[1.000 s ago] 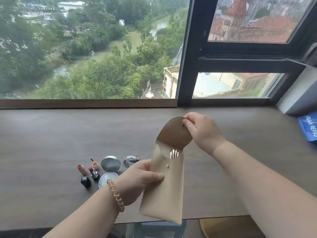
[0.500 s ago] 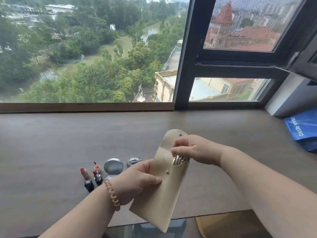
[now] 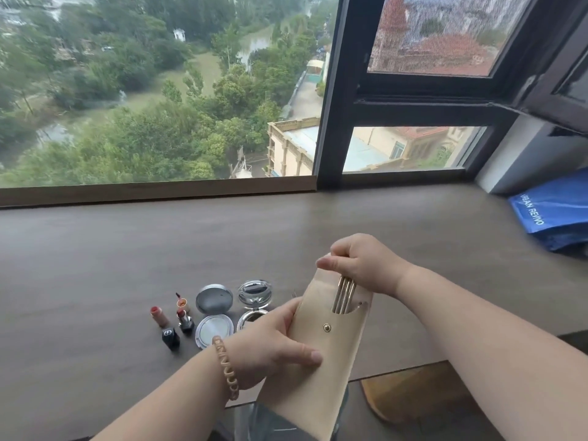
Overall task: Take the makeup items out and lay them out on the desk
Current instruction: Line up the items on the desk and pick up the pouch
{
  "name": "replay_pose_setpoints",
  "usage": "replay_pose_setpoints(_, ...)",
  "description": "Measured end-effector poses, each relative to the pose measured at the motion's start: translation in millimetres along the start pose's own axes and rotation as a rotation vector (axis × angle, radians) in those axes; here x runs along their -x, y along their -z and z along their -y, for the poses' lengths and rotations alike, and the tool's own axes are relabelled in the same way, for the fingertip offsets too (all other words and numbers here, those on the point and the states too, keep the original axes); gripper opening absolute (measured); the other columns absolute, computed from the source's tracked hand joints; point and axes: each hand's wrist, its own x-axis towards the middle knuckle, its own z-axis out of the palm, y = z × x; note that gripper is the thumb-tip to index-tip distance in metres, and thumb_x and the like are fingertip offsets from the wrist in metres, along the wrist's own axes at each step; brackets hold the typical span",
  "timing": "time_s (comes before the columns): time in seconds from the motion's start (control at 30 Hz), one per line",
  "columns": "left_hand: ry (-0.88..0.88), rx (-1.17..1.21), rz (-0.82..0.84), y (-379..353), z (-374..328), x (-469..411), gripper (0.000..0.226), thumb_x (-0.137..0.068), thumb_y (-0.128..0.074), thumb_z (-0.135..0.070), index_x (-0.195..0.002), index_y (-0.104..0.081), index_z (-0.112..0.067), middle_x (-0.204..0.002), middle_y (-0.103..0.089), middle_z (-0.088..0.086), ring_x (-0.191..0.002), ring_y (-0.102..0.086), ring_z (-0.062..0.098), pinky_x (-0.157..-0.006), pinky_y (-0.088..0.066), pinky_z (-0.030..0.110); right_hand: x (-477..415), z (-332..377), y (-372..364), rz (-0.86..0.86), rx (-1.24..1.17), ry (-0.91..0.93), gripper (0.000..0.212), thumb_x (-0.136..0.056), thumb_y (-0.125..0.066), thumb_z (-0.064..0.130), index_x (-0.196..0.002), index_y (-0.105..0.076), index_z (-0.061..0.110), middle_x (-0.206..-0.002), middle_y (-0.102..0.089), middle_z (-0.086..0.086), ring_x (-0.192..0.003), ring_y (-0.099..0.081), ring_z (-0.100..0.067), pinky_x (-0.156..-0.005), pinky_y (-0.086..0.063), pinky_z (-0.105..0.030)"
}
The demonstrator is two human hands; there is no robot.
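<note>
- The left hand (image 3: 270,342) is wrapped around the beige pouch (image 3: 321,354), thumb lying across its front face, holding it tilted above the desk's (image 3: 95,265) near edge.
- The right hand (image 3: 359,264), at about 1 o'clock from the left one, has its fingers pinched closed on the tops of a bundle of gold-handled brushes (image 3: 343,296).
- The brushes stand partly out of the pouch mouth, their lower ends hidden inside, just above the snap button (image 3: 326,327).
- A beaded bracelet (image 3: 226,366) circles the left wrist.
- At 9 o'clock from the pouch, items lie on the desk: three opened lipsticks (image 3: 171,319) and a small black cap or bottle (image 3: 169,336).
- Beside them, toward the pouch, sit two opened round compacts (image 3: 213,313), their lids up.
- At 2 o'clock, well apart, a blue bag (image 3: 553,208) rests by the window (image 3: 331,90) corner.
</note>
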Motion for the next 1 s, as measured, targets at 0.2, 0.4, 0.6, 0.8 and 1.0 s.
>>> replay_pose_setpoints(0.2, 0.018, 0.04, -0.054, -10.1, 8.2, -3.9, 0.066, -0.062, -0.07, 0.007, -0.122, -0.052, -0.012, -0.102, -0.068, 0.009, -0.09, -0.065, 0.022, -0.076, -0.054, 0.036, -6.9, -16.4, 3.0, -0.063, 0.038, -0.072, 0.052, -0.084, -0.05, 0.061, -0.06, -0.046, 0.016, -0.06, -0.046, 0.003, -0.059, -0.043, -0.014, -0.058, -0.035, -0.033)
replay_pose_setpoints(0.4, 0.037, 0.14, -0.262, -20.4, 26.8, -29.8, 0.059, -0.06, -0.064, 0.008, -0.113, -0.056, -0.015, -0.094, -0.072, 0.009, -0.083, -0.068, 0.025, -0.076, -0.056, 0.04, 9.5, -68.5, -18.5, -0.267, -0.62, -0.567, 0.048, -0.081, -0.046, 0.068, -0.101, -0.054, 0.025, -0.101, -0.062, -0.003, -0.089, -0.061, -0.023, -0.083, -0.044, -0.039)
replay_pose_setpoints(0.6, 0.208, -0.06, -0.529, -28.4, 64.0, -80.8, 0.057, -0.055, -0.075, -0.009, -0.107, -0.053, -0.011, -0.101, -0.07, 0.009, -0.088, -0.068, 0.02, -0.084, -0.056, 0.041, 29.5, -102.9, -55.7, 0.004, -0.804, -0.565, 0.043, -0.079, -0.067, 0.008, -0.117, -0.051, 0.021, -0.09, -0.07, -0.012, -0.074, -0.067, -0.024, -0.083, -0.054, -0.044)
replay_pose_setpoints(0.8, 0.42, -0.674, -0.784, -42.9, 85.5, -119.7, 0.048, -0.059, -0.07, -0.049, -0.096, -0.05, -0.024, -0.101, -0.066, -0.005, -0.097, -0.063, 0.017, -0.084, -0.05, 0.033, 14.0, -140.5, -71.2, -0.103, -0.647, -0.61, 0.051, -0.077, -0.064, 0.003, -0.12, -0.051, 0.026, -0.092, -0.068, -0.016, -0.075, -0.066, -0.022, -0.072, -0.054, -0.035)
replay_pose_setpoints(1.0, 0.513, -0.858, -0.887, -37.8, 93.6, -139.6, 0.047, -0.069, -0.064, -0.053, -0.101, -0.047, -0.023, -0.107, -0.065, -0.004, -0.102, -0.062, 0.019, -0.078, -0.045, 0.03, -11.9, -167.3, -90.1, -0.065, -0.487, -0.561, 0.042, -0.078, -0.062, 0.008, -0.114, -0.052, 0.028, -0.082, -0.067, -0.009, -0.073, -0.064, -0.019, -0.059, -0.047, -0.025)
